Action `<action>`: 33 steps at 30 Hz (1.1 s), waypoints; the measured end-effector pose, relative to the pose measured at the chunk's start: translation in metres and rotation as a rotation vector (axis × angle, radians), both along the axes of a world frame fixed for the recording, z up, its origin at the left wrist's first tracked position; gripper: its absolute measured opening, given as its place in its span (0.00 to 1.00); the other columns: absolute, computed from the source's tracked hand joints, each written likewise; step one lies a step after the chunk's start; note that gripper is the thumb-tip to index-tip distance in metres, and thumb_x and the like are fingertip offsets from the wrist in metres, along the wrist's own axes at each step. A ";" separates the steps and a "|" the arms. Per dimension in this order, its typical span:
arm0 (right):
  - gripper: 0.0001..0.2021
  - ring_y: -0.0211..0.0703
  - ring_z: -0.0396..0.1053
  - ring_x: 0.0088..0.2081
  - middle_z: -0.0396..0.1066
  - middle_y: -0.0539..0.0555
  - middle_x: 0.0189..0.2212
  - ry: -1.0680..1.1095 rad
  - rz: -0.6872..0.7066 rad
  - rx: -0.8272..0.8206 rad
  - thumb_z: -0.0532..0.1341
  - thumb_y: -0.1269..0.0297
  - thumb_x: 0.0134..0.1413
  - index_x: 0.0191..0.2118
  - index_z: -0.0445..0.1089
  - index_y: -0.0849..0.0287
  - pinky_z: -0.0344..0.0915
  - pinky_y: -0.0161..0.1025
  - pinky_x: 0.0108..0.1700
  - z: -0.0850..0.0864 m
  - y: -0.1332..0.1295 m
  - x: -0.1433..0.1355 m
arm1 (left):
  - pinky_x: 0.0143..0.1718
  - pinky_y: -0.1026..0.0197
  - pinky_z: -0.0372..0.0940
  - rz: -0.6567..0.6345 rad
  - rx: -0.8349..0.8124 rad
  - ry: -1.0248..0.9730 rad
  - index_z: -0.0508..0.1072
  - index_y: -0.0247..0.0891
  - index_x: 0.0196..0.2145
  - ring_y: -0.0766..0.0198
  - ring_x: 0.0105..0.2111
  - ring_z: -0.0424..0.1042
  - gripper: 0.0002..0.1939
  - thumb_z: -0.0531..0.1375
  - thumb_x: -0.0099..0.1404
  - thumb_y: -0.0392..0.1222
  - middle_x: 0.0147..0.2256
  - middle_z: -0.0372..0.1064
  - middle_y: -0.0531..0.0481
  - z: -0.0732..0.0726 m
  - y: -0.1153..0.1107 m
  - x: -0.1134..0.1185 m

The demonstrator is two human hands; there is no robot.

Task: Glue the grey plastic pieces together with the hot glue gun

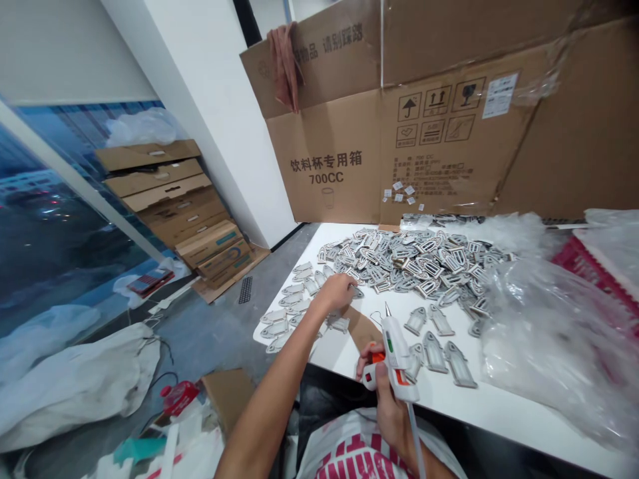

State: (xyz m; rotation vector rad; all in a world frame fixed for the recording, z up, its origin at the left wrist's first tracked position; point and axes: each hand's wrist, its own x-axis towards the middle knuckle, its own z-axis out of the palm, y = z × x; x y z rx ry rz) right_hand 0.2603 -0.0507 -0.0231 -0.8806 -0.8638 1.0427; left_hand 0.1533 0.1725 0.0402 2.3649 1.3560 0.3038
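My right hand (pixel 387 396) is wrapped around a white glue gun (pixel 396 346) with an orange trigger, its nozzle pointing up and away from me. A clear glue stick (pixel 415 432) sticks out of its back end. My left hand (pixel 337 291) reaches over the white table, fingers curled closed at a grey arch-shaped piece (pixel 357 292); the grip itself is partly hidden. Left of that hand lie rows of similar pale pieces (pixel 275 330). Several more slotted pieces (pixel 435 352) rest beside the glue gun on the right.
A big heap of grey slotted pieces (pixel 409 259) covers the table's back. Behind it stand tall cardboard sheets (pixel 344 133). Clear plastic bags (pixel 544 346) fill the right side. Stacked flat boxes (pixel 174 199) and a white sack (pixel 84 386) are on the left floor.
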 end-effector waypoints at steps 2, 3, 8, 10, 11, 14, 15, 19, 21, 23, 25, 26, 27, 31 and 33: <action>0.17 0.50 0.71 0.30 0.72 0.48 0.29 -0.005 -0.002 0.018 0.59 0.41 0.72 0.45 0.73 0.48 0.71 0.47 0.38 -0.001 0.001 0.000 | 0.55 0.43 0.76 0.006 0.062 0.048 0.75 0.40 0.60 0.51 0.54 0.78 0.18 0.65 0.77 0.48 0.60 0.74 0.40 0.001 -0.005 0.002; 0.17 0.49 0.71 0.30 0.73 0.49 0.30 -0.010 -0.002 0.028 0.58 0.41 0.73 0.46 0.73 0.48 0.71 0.47 0.39 -0.002 0.001 0.000 | 0.55 0.43 0.76 0.010 0.095 0.063 0.75 0.39 0.61 0.51 0.55 0.77 0.19 0.65 0.77 0.48 0.61 0.73 0.40 0.002 -0.009 0.004; 0.19 0.51 0.72 0.30 0.74 0.52 0.33 -0.066 -0.038 0.104 0.56 0.39 0.73 0.48 0.73 0.48 0.73 0.51 0.40 -0.013 -0.005 0.001 | 0.61 0.41 0.69 -0.064 0.166 0.065 0.78 0.38 0.56 0.48 0.57 0.75 0.15 0.65 0.76 0.46 0.58 0.75 0.40 0.012 -0.039 0.024; 0.19 0.54 0.74 0.35 0.74 0.54 0.37 -0.087 -0.092 0.142 0.56 0.38 0.72 0.49 0.72 0.47 0.74 0.54 0.44 -0.017 -0.008 0.001 | 0.59 0.48 0.67 -0.197 0.104 0.065 0.82 0.39 0.47 0.51 0.51 0.77 0.10 0.67 0.72 0.45 0.47 0.80 0.44 0.014 -0.052 0.036; 0.19 0.55 0.75 0.36 0.74 0.54 0.39 -0.096 -0.118 0.161 0.56 0.38 0.72 0.50 0.72 0.46 0.74 0.55 0.45 -0.018 -0.009 0.001 | 0.56 0.51 0.67 -0.273 0.063 0.070 0.83 0.41 0.42 0.53 0.47 0.78 0.08 0.69 0.69 0.46 0.42 0.81 0.46 0.014 -0.057 0.042; 0.18 0.54 0.75 0.35 0.73 0.54 0.41 -0.123 -0.166 0.203 0.55 0.39 0.72 0.50 0.71 0.44 0.75 0.55 0.44 -0.019 -0.011 0.001 | 0.52 0.53 0.66 -0.439 -0.041 0.095 0.83 0.42 0.35 0.51 0.43 0.78 0.08 0.74 0.58 0.44 0.36 0.81 0.49 0.009 -0.070 0.058; 0.17 0.53 0.75 0.34 0.73 0.54 0.41 -0.132 -0.172 0.210 0.55 0.40 0.73 0.50 0.70 0.44 0.75 0.54 0.42 -0.019 -0.011 0.002 | 0.53 0.52 0.65 -0.465 -0.064 0.100 0.82 0.41 0.35 0.50 0.45 0.78 0.09 0.74 0.56 0.42 0.37 0.81 0.48 0.006 -0.073 0.062; 0.16 0.55 0.74 0.35 0.73 0.55 0.38 -0.190 -0.161 0.194 0.55 0.43 0.74 0.46 0.72 0.47 0.74 0.54 0.42 -0.015 -0.012 0.007 | 0.57 0.52 0.65 -0.506 -0.171 0.065 0.81 0.40 0.36 0.50 0.48 0.78 0.07 0.70 0.58 0.36 0.42 0.83 0.48 -0.005 -0.079 0.070; 0.19 0.56 0.73 0.36 0.74 0.56 0.36 -0.224 -0.140 0.181 0.54 0.42 0.74 0.42 0.73 0.48 0.73 0.56 0.45 -0.012 -0.013 0.010 | 0.57 0.54 0.65 -0.525 -0.235 0.023 0.81 0.41 0.38 0.52 0.48 0.79 0.09 0.69 0.58 0.33 0.43 0.83 0.50 -0.008 -0.079 0.070; 0.20 0.57 0.73 0.36 0.74 0.57 0.35 -0.254 -0.127 0.178 0.53 0.40 0.73 0.40 0.73 0.47 0.72 0.56 0.44 -0.008 -0.013 0.013 | 0.56 0.56 0.67 -0.540 -0.295 -0.024 0.81 0.41 0.38 0.54 0.46 0.80 0.12 0.69 0.56 0.30 0.41 0.83 0.53 -0.008 -0.078 0.068; 0.20 0.60 0.73 0.38 0.73 0.57 0.33 -0.275 -0.128 0.179 0.53 0.40 0.73 0.40 0.74 0.46 0.71 0.57 0.44 -0.004 -0.014 0.014 | 0.50 0.58 0.69 -0.535 -0.344 -0.078 0.80 0.41 0.36 0.56 0.41 0.80 0.14 0.69 0.53 0.28 0.36 0.82 0.55 -0.007 -0.077 0.066; 0.20 0.61 0.73 0.39 0.73 0.57 0.32 -0.281 -0.131 0.181 0.53 0.40 0.72 0.40 0.75 0.45 0.71 0.57 0.44 -0.003 -0.015 0.015 | 0.46 0.60 0.69 -0.520 -0.362 -0.109 0.80 0.41 0.35 0.57 0.38 0.80 0.14 0.69 0.52 0.27 0.33 0.81 0.56 -0.006 -0.078 0.065; 0.20 0.62 0.73 0.40 0.72 0.57 0.32 -0.284 -0.133 0.183 0.53 0.40 0.72 0.40 0.75 0.45 0.71 0.57 0.44 -0.001 -0.015 0.015 | 0.41 0.61 0.69 -0.492 -0.372 -0.144 0.79 0.41 0.34 0.58 0.35 0.79 0.14 0.69 0.51 0.27 0.30 0.79 0.57 -0.005 -0.079 0.063; 0.18 0.59 0.72 0.39 0.73 0.56 0.34 -0.261 -0.127 0.177 0.54 0.41 0.73 0.41 0.75 0.45 0.70 0.56 0.45 0.000 -0.015 0.014 | 0.34 0.64 0.66 -0.255 -0.302 -0.364 0.77 0.41 0.36 0.61 0.32 0.76 0.12 0.70 0.54 0.31 0.29 0.74 0.57 0.004 -0.093 0.051; 0.17 0.58 0.71 0.40 0.74 0.55 0.35 -0.235 -0.111 0.159 0.54 0.42 0.74 0.41 0.74 0.45 0.69 0.55 0.47 -0.001 -0.013 0.014 | 0.38 0.63 0.68 -0.069 -0.208 -0.505 0.75 0.41 0.41 0.60 0.36 0.76 0.11 0.68 0.60 0.35 0.34 0.75 0.54 0.010 -0.104 0.037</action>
